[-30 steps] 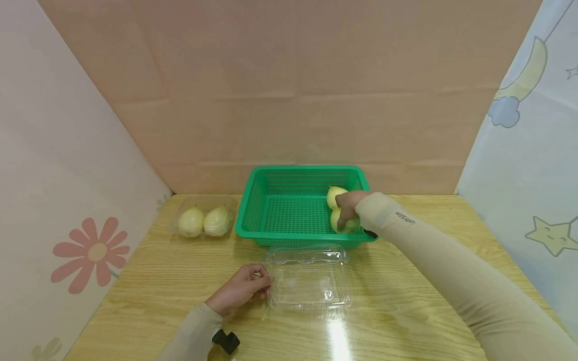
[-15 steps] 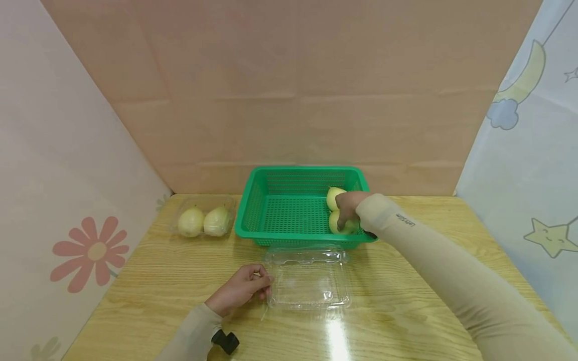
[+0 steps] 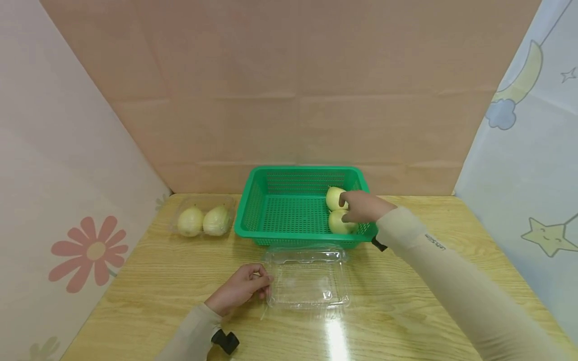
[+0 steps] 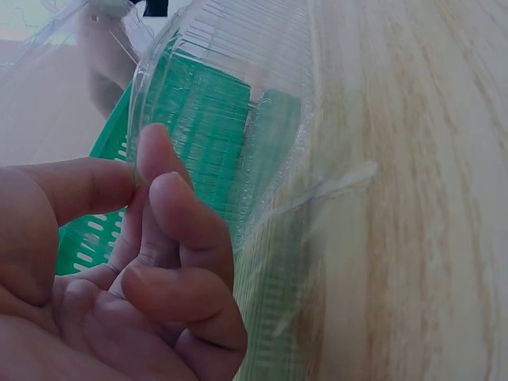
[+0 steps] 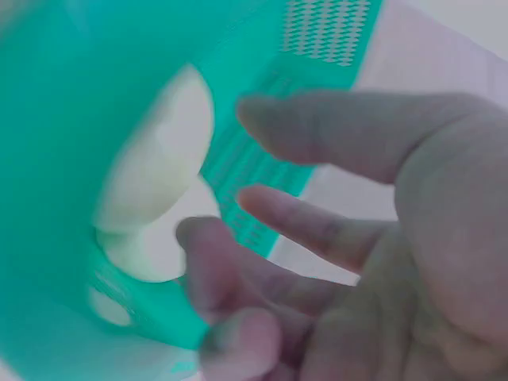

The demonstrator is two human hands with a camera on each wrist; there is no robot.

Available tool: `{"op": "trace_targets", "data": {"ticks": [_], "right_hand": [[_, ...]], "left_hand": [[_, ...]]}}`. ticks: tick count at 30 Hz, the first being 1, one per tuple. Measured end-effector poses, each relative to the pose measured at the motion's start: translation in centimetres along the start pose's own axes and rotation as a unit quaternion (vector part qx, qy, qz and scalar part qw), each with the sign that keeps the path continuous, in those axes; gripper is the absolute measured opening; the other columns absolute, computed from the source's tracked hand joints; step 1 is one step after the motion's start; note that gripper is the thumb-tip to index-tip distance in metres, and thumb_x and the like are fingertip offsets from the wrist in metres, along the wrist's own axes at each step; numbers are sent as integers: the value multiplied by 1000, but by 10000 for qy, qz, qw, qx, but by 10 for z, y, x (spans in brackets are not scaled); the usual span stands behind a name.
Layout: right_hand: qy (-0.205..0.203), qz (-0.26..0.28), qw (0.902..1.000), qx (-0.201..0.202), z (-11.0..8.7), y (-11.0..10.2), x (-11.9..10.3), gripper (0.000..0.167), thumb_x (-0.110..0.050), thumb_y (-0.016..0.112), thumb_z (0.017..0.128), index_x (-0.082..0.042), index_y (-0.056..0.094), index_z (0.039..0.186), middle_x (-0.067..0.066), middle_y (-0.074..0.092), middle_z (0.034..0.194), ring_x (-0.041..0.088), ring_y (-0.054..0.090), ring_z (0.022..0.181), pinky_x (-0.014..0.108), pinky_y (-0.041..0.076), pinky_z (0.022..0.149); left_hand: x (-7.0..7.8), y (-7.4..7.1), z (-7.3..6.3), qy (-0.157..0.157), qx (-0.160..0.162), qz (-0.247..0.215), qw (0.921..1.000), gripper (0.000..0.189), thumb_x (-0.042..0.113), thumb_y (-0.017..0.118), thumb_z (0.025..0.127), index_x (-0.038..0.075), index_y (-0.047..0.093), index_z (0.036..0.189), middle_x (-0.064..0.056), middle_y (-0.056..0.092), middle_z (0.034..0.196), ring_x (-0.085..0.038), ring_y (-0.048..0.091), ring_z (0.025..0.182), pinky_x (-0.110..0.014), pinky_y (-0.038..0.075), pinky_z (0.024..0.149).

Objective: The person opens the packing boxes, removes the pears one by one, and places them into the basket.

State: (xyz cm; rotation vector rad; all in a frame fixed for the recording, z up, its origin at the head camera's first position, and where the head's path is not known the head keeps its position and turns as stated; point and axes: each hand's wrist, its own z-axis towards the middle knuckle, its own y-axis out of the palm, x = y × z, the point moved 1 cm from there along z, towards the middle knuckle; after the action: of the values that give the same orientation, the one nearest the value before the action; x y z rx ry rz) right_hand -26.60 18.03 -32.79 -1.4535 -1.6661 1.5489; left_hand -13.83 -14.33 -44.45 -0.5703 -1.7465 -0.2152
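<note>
With thumb and fingertips my left hand (image 3: pixel 241 286) pinches the left edge of a clear plastic fruit box (image 3: pixel 311 287), which sits on the table in front of the green basket (image 3: pixel 298 235). The left wrist view shows the box's thin rim (image 4: pixel 144 87) between thumb and forefinger. Over the right end of the basket hangs my right hand (image 3: pixel 366 206), fingers spread and holding nothing. Just beyond those fingers lie two pale yellow pears, a nearer pear (image 3: pixel 340 223) and a farther pear (image 3: pixel 334 198), both partly covered by the hand in the head view.
Another clear plastic box (image 3: pixel 203 201) with two pears (image 3: pixel 190 221) stands left of the basket. The wooden table (image 3: pixel 420 291) meets a tan back wall (image 3: pixel 293 100). Patterned panels flank both sides.
My right hand has loosened from the nearer pear and drawn back to the right and slightly up. The left hand and the plastic box have kept their place.
</note>
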Motion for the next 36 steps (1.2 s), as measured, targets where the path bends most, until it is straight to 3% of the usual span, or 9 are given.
{"op": "trace_targets", "data": {"ticks": [4,10,15,20,24,36], "right_hand": [[-260,80,9967,761,-17,10,0,33,-16,62,93,2,59,121,17,65,108,30,63,96,47,51,82],[-196,428,9868,1547,-50,29,-2,20,-14,59,90,-3,63,106,6,61,88,18,53,67,35,45,61],[-98,822,9807,1770,-76,47,-10,6,-16,62,92,-10,63,91,-2,59,76,12,50,61,31,43,58],[35,919,9818,1660,-92,66,-20,9,-17,63,93,-16,66,85,-7,61,75,9,53,65,31,46,61],[115,962,9833,1540,-98,83,-24,8,-19,65,91,-11,67,92,-6,60,73,8,52,61,30,46,57],[456,1463,9765,1518,-91,118,-21,50,-19,69,90,9,54,128,-2,62,71,10,54,58,29,46,53]], "left_hand": [[0,0,0,0,22,36,10000,20,17,57,103,2,57,89,-1,67,73,-13,56,64,-22,34,49],[-1,0,1,38,40,78,10000,21,19,58,102,3,58,89,-1,67,74,-13,57,65,-22,34,49],[-1,0,0,-10,56,70,10000,20,18,57,102,3,58,89,0,67,73,-13,57,65,-23,35,50],[1,1,0,-17,114,110,9999,20,19,58,102,3,58,89,0,67,73,-13,57,65,-23,34,50],[1,1,-1,-38,146,138,9998,20,18,58,102,3,57,89,0,68,73,-12,56,65,-23,34,50],[1,1,0,10,94,78,9999,20,19,57,103,3,57,89,0,68,74,-13,57,65,-23,34,49]]}}
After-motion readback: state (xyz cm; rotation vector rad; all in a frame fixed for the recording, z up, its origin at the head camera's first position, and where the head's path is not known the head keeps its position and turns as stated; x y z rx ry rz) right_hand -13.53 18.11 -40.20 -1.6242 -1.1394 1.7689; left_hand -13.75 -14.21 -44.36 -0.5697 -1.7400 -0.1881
